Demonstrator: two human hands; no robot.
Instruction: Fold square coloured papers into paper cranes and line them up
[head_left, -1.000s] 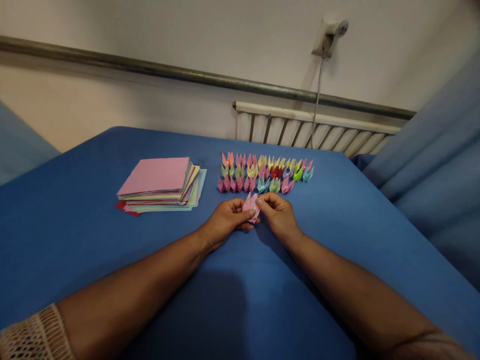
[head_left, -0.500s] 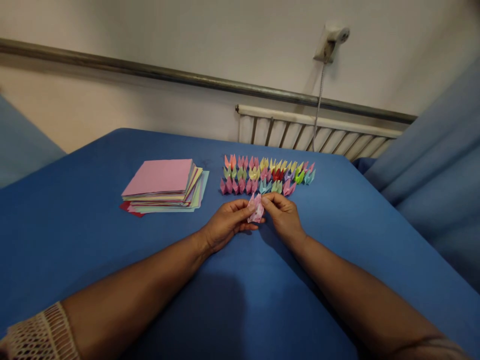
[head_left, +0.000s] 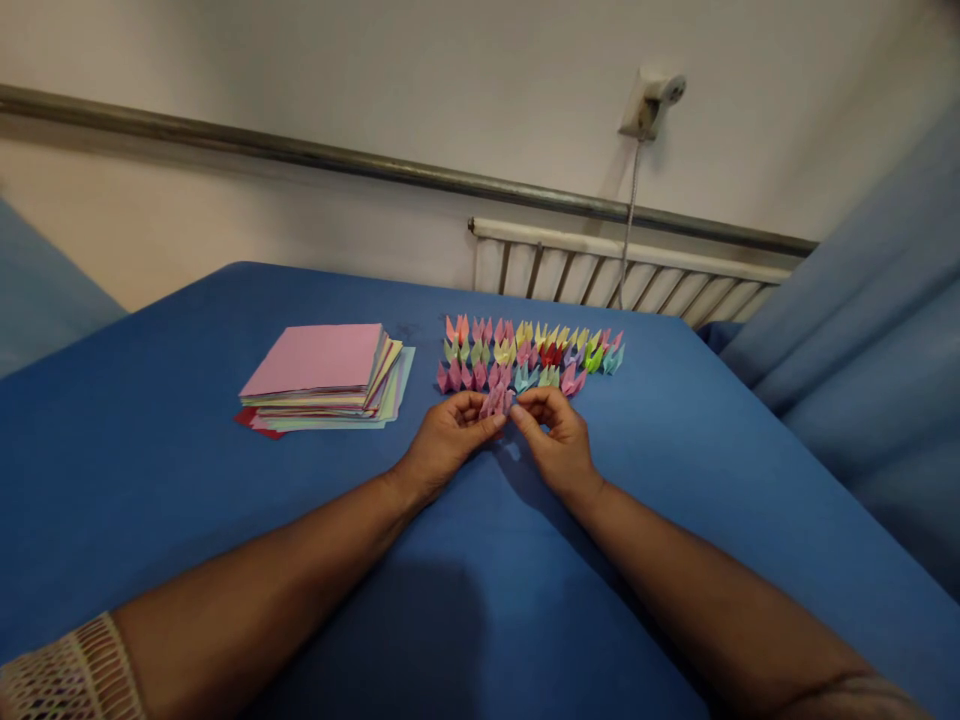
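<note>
Between my two hands is a small folded pink origami crane point(head_left: 495, 402), partly covered by fingers. My left hand point(head_left: 448, 440) pinches its left side, thumb in front. From the right, the thumb and forefinger of my right hand point(head_left: 556, 440) are closed on its other edge. Just beyond my fingers stand rows of folded paper cranes point(head_left: 551, 355) in pink, yellow, green, red and blue. The held piece overlaps the nearest row in view.
A stack of coloured paper sheets point(head_left: 315, 358), pink on top, lies left of the cranes on the blue-covered table point(head_left: 187, 450). Behind the table are a radiator point(head_left: 570, 265), a metal pipe point(head_left: 337, 155) and a wall socket with a plug point(head_left: 646, 105). A blue curtain point(head_left: 862, 350) hangs at the right.
The pink paper has turned in my fingers and now shows a narrower, more folded side. Both hands have shifted slightly left. The camera view has tilted a little.
</note>
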